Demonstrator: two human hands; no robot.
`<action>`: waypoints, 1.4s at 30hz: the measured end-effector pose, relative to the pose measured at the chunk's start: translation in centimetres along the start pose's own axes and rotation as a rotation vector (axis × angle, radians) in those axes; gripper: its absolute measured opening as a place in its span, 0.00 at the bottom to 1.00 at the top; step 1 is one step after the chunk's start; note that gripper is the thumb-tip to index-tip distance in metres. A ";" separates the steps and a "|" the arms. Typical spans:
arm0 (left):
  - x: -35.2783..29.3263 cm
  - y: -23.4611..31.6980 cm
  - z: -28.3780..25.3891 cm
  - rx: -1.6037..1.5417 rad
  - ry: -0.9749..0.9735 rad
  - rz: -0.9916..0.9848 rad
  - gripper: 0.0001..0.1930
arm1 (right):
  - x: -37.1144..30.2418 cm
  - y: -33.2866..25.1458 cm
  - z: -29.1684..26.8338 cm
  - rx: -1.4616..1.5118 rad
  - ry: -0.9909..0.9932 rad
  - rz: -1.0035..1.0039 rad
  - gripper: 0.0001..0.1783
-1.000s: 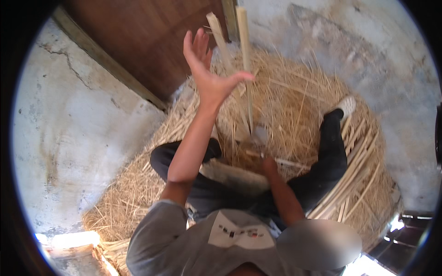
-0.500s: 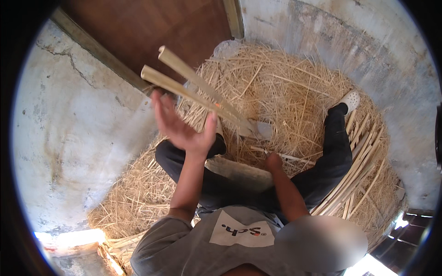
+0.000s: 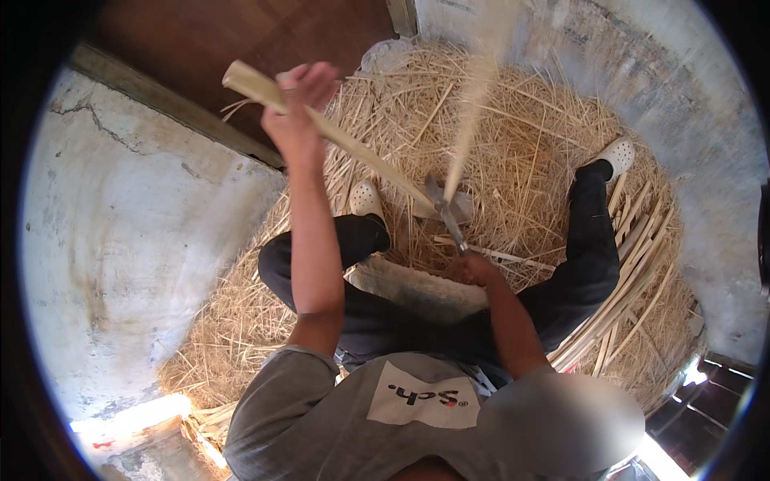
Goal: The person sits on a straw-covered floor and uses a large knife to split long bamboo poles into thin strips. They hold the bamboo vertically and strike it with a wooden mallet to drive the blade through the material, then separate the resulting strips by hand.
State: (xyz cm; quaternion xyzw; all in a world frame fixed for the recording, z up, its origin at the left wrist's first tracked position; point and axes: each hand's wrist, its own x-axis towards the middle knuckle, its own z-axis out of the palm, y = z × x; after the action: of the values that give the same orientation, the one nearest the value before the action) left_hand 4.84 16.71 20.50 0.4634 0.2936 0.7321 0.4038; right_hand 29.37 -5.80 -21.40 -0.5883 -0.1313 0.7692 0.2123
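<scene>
My left hand (image 3: 301, 112) is raised at the upper left, slightly blurred, closed around the upper part of a pale split bamboo length (image 3: 365, 156). A second bamboo half (image 3: 465, 148), smeared by motion, leans away to the upper right. Both halves come together low down, by the curved blade of a billhook knife (image 3: 451, 210). My right hand (image 3: 477, 268) is wrapped round the knife's handle just in front of my lap. The blade lies where the two halves meet; exactly how it sits between them I cannot tell.
Loose straw-like shavings (image 3: 513, 144) cover the floor. A rough block (image 3: 417, 289) lies between my legs. Long bamboo strips (image 3: 618, 313) are bundled beside my right leg. Worn walls (image 3: 136, 240) and a brown door panel (image 3: 241, 32) close in the space.
My left hand, previously spread beside the halves, has moved up and onto the left one. The right half has swung away to the right. The knife blade now shows, tilted up.
</scene>
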 end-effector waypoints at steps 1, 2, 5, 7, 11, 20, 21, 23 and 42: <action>0.1 0.1 -0.6 -0.012 0.078 -0.001 0.29 | -0.3 0.0 0.6 0.085 0.022 -0.040 0.10; 0.0 0.1 -0.7 0.019 0.058 -0.060 0.30 | 0.9 0.2 0.2 -0.087 0.156 -0.085 0.11; -1.5 0.0 -0.9 0.110 0.043 -0.129 0.32 | 2.5 0.4 1.2 -0.496 0.480 -0.231 0.12; -1.5 0.2 -0.6 0.129 -0.023 -0.108 0.31 | 1.8 -0.3 2.1 -0.637 0.608 -0.357 0.12; -1.7 -0.1 0.2 0.192 -0.049 -0.072 0.30 | -5.8 -5.0 6.1 -0.560 0.620 -0.762 0.12; -0.6 0.7 1.8 0.131 -0.131 -0.047 0.34 | -4.5 -2.9 4.6 -0.522 0.685 -0.593 0.15; -0.2 1.3 1.8 0.083 -0.190 -0.004 0.37 | -4.9 -2.4 4.8 -0.499 0.717 -0.532 0.15; 0.9 3.0 2.3 -0.118 -0.268 -0.031 0.33 | -4.7 -1.9 4.7 -0.408 0.720 -0.535 0.15; -6.1 -0.9 9.1 -0.073 -0.502 0.057 0.37 | -43.1 -16.8 17.9 -0.339 0.485 -1.227 0.11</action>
State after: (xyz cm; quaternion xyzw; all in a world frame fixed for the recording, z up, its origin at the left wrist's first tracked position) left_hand 14.92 12.41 20.72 0.6240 0.1441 0.6152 0.4597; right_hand 24.40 -10.98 27.67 -0.5882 -0.5087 0.3247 0.5383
